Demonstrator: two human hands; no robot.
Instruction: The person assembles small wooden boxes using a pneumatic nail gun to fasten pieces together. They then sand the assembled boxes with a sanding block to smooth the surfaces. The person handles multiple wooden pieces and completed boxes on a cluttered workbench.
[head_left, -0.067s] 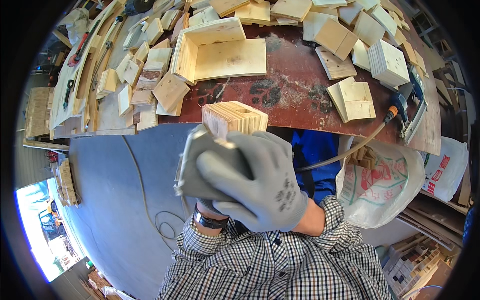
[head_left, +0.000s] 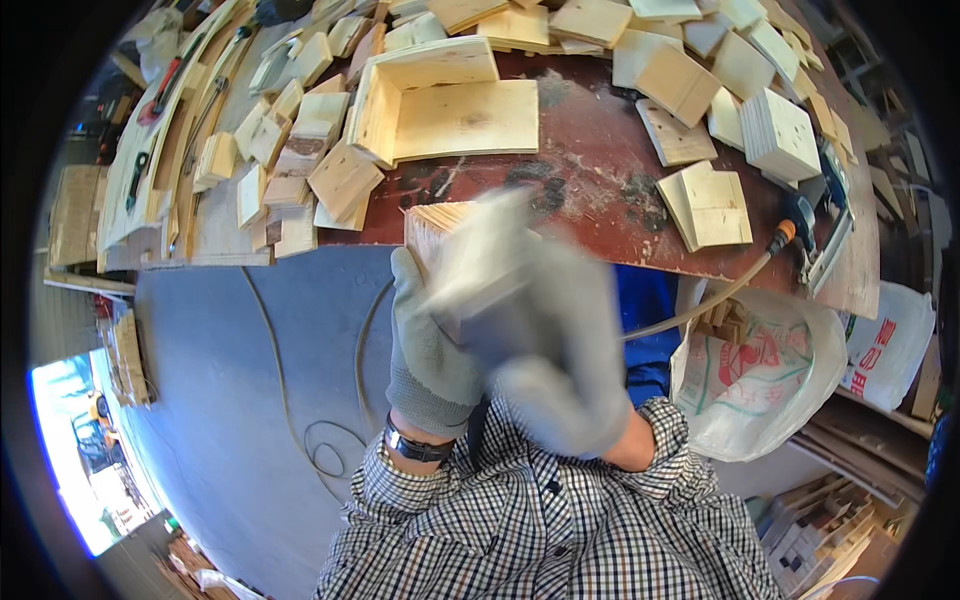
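At 11 o'clock from the middle of the view, by the near edge of the scuffed red-brown wooden tabletop [head_left: 590, 170], sits a tan, squared block of layered wood [head_left: 430, 222], with its far end showing and the rest covered; whether it touches that edge, I cannot tell. The left hand [head_left: 432, 340], in a grey knit glove, is closed along its near left side. The right hand [head_left: 565, 350], gloved alike and badly blurred, appears folded around a flat grey slab with a pale face [head_left: 485, 245] that crosses in front of the block; its exact finger placement cannot be told. Judging by the grain, the block should be stiff, moderately light and hard to crush, though its corners may splinter and dust could make it slick. Its opposite long sides, toward 9 and 3 o'clock, look best for holding, fingertips kept below the upper face. Beyond, at 12 o'clock, stands a pale, open-sided plywood box [head_left: 465, 118].
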